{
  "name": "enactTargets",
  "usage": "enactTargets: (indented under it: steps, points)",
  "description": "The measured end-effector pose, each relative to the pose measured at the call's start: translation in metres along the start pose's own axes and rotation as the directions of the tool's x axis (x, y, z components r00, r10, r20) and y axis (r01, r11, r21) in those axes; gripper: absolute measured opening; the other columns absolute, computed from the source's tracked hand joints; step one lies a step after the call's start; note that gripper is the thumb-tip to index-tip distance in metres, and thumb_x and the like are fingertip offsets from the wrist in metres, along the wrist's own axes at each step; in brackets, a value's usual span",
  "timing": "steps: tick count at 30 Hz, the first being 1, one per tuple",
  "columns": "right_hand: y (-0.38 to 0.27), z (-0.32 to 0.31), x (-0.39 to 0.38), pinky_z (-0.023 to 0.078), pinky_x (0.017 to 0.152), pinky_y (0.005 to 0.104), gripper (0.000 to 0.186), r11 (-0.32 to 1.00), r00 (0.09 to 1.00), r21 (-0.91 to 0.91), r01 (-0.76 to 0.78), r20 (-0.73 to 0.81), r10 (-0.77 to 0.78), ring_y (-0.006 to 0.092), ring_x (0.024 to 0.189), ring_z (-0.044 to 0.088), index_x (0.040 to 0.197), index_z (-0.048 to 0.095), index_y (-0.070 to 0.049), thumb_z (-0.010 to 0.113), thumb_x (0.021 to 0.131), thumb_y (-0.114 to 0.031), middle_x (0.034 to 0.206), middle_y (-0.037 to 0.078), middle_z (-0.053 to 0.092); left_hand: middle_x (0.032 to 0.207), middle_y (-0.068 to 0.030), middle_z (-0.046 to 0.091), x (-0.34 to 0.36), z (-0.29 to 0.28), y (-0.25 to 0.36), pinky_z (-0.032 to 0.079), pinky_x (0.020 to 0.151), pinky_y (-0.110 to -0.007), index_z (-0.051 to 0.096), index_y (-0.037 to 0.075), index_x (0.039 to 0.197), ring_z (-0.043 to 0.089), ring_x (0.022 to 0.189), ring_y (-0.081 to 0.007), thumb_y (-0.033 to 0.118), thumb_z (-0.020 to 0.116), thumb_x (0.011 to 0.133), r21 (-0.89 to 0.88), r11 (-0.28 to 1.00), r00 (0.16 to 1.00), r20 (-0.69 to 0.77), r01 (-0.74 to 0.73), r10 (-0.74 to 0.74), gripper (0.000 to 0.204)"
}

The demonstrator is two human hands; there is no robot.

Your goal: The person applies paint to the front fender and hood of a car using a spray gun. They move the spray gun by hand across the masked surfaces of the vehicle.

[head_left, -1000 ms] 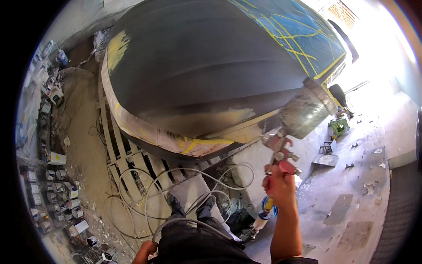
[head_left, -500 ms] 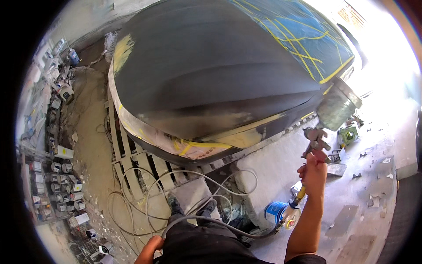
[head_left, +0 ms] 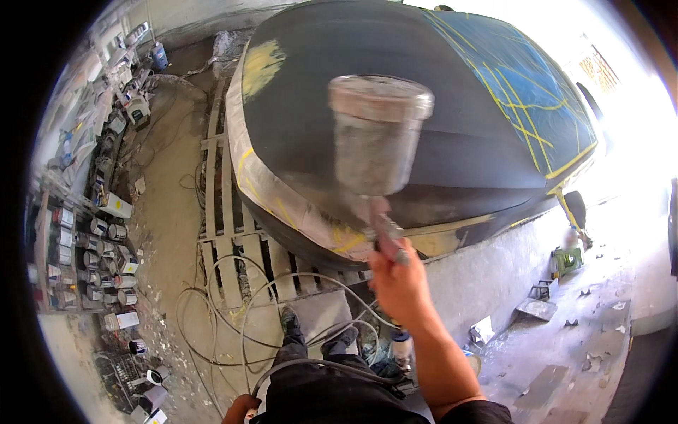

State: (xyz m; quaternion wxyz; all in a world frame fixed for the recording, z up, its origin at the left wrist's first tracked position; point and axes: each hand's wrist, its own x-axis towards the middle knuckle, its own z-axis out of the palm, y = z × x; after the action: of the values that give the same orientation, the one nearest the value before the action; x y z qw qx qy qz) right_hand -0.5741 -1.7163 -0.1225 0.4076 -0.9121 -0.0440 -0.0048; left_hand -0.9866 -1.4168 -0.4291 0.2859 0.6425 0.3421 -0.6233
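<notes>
My right hand (head_left: 400, 285) grips the handle of a spray gun (head_left: 381, 152) whose dusty cup stands upright over the dark grey hood of a car (head_left: 339, 85). The hood edge is masked with paper and yellow tape, and the windscreen is covered with blue film and yellow tape lines. My left hand (head_left: 239, 410) shows only at the bottom edge, low by my hip, near the air hose (head_left: 233, 311); its fingers are mostly out of view. My feet stand on a grey step (head_left: 318, 314) in front of the car.
Wooden pallets (head_left: 226, 212) lie on the sandy floor under the car front. Hoses loop around my feet. Shelves with several paint cans (head_left: 92, 254) line the left side. A green box (head_left: 565, 260) and small stool stand on the concrete at the right.
My right hand has swung the spray gun from the car's right corner leftward to the middle of the hood, closer to the camera.
</notes>
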Motion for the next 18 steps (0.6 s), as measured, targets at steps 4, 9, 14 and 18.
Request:
enactTargets:
  steps: [4, 9, 14, 18]
  points:
    - [-0.064, 0.060, 0.010, 0.048, 0.074, 0.0419, 0.032, 0.997, 0.994, 0.048, 0.054, 0.097, -0.059, 0.0378, 0.085, 0.059, 0.111, 0.048, 0.001, 0.056, 0.088, -0.020, 0.096, 0.024, 0.058, 0.098, -0.0218, 0.064, 0.004, 0.000, -0.038, 0.047, 0.077, -0.043, 0.066, 0.003, 0.099, 0.062, 0.093, -0.0371, 0.040, 0.055, 0.080, 0.178, 0.984, 0.999, -0.041, -0.015, 0.023, 0.043]
    - [-0.092, 0.120, 0.029, 0.045, 0.079, 0.0459, 0.040, 0.988, 0.963, 0.148, 0.044, 0.257, -0.081, 0.0445, 0.093, 0.055, 0.118, 0.045, 0.004, 0.054, 0.089, -0.023, 0.107, 0.029, 0.054, 0.092, -0.0257, 0.064, 0.069, 0.013, -0.091, 0.046, 0.073, -0.042, 0.063, -0.010, 0.093, 0.063, 0.090, -0.0333, 0.035, 0.058, 0.078, -0.137, 0.991, 0.997, -0.074, -0.002, -0.009, 0.048]
    - [-0.084, 0.107, 0.036, 0.045, 0.077, 0.0447, 0.034, 0.989, 0.981, 0.142, 0.031, 0.183, -0.057, 0.0432, 0.088, 0.057, 0.111, 0.048, 0.003, 0.055, 0.089, -0.021, 0.097, 0.028, 0.057, 0.087, -0.0221, 0.064, 0.030, -0.007, -0.062, 0.046, 0.070, -0.042, 0.062, -0.012, 0.090, 0.063, 0.085, -0.0314, 0.033, 0.061, 0.076, -0.118, 0.993, 0.993, -0.117, 0.018, -0.032, 0.047]
    - [-0.060, 0.042, 0.027, 0.047, 0.067, 0.0436, 0.027, 0.974, 0.983, 0.195, -0.112, 0.162, 0.081, 0.0364, 0.074, 0.059, 0.107, 0.047, 0.002, 0.053, 0.089, -0.018, 0.085, 0.023, 0.058, 0.081, -0.0195, 0.064, 0.053, -0.011, -0.060, 0.047, 0.068, -0.039, 0.065, -0.008, 0.086, 0.064, 0.082, -0.0303, 0.034, 0.062, 0.077, -0.061, 0.998, 0.993, -0.115, -0.027, 0.020, 0.043]
